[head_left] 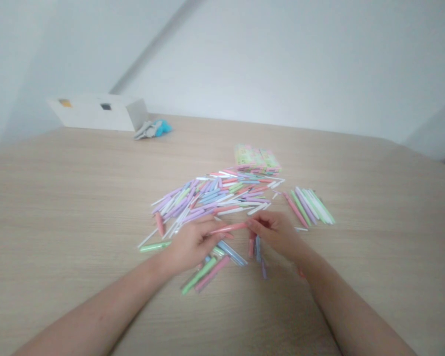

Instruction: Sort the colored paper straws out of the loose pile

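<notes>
A slim coral-red pen (230,228) is held level between my two hands. My left hand (193,242) grips its left end between thumb and fingers. At the other end, the fingertips of my right hand (278,234) pinch it. Just beyond lies a loose pile of pastel pen parts (207,197), in purple, blue, green and red with thin white sticks among them. Under and beside my left hand are a green pen piece (199,276), a pink one (212,273) and blue ones (234,253). Small red, blue and purple pieces (258,248) lie near my right hand. Blur hides finer detail.
To the right, several pens (309,206) lie side by side in a row. Behind the pile stand stacked green-and-pink patterned packs (257,158). A white box (96,113) and a grey-and-blue crumpled item (154,129) are at the back left of the wooden table (385,257), before a white wall.
</notes>
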Demonstrator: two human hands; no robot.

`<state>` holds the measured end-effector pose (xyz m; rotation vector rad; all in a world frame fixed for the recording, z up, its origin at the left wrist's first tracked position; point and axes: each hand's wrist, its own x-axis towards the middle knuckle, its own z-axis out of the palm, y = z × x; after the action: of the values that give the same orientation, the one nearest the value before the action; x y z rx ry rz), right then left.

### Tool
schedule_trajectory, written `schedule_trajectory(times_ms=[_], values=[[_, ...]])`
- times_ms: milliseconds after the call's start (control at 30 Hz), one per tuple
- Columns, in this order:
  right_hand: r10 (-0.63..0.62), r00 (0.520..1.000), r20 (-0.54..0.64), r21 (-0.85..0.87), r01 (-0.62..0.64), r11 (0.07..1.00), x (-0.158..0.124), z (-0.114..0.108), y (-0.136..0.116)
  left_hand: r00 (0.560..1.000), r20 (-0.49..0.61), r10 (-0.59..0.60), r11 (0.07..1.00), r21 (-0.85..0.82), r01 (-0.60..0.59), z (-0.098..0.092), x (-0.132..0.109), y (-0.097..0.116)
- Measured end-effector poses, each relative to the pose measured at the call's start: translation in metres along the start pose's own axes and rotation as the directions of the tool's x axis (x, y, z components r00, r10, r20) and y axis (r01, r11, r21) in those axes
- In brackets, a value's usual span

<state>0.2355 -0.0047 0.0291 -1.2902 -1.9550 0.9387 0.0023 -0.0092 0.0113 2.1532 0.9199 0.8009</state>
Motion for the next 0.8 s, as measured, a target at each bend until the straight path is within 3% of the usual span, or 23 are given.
schedule_trajectory(times_ms=[167, 300, 400, 533, 633, 800], values=[[-0.024, 0.999, 0.037, -0.001, 0.024, 1.0, -0.0012, -0.0007, 0.0002, 1.0, 0.007, -0.012, 1.0, 0.005, 0.012, -0.0007, -0.0001, 0.0008], [-0.112, 0.994, -0.014, 0.08, 0.112, 0.99, -0.0012, -0.0053, 0.0016, 1.0, -0.008, -0.003, 1.0, 0.005, 0.003, -0.001, 0.0002, 0.0016], [-0.168, 0.985, -0.039, 0.036, 0.17, 0.985, -0.0005, -0.0074, 0.0013, 1.0, -0.019, 0.004, 1.0, -0.002, -0.004, -0.001, 0.0005, 0.002], [-0.083, 0.995, -0.051, -0.027, 0.081, 0.996, 0.0003, -0.005, -0.0013, 1.0, -0.004, -0.006, 1.0, -0.011, 0.006, -0.0014, 0.0001, 0.0034], [-0.023, 1.0, 0.003, -0.018, 0.023, 1.0, 0.0, -0.002, -0.0019, 1.0, -0.001, -0.02, 1.0, 0.001, 0.02, -0.0019, -0.0004, 0.0044], [-0.023, 0.999, 0.04, -0.025, 0.024, 0.999, -0.0012, -0.0027, -0.0001, 1.0, -0.001, -0.017, 1.0, 0.009, 0.017, -0.0017, 0.0, 0.0032]])
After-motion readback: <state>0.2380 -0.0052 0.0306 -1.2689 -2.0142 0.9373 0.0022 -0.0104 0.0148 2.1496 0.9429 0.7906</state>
